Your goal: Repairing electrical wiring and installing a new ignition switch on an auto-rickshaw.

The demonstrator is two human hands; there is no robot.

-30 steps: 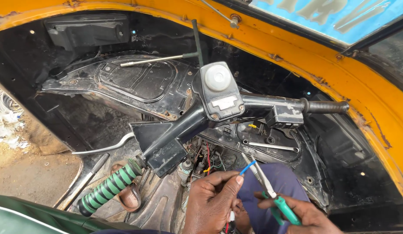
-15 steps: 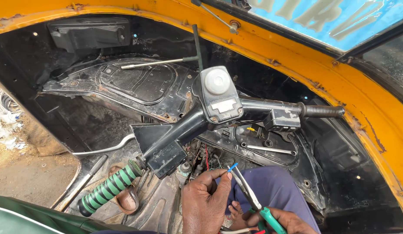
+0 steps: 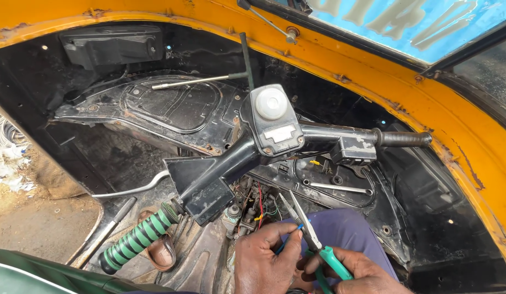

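Pliers (image 3: 313,242) with green handles sit in your right hand (image 3: 354,272), fingers closed around the handles, and the thin jaws stand slightly apart, pointing up and away from the hand. Your left hand (image 3: 266,261) is just beside it, and its thumb and fingers pinch a thin blue wire (image 3: 288,239); the wire end seems to touch the pliers, but the view is too small to be sure. Beyond both hands you see a bundle of coloured wires (image 3: 261,207) under the black handlebar (image 3: 275,141), and further left the green-striped grip (image 3: 136,239).
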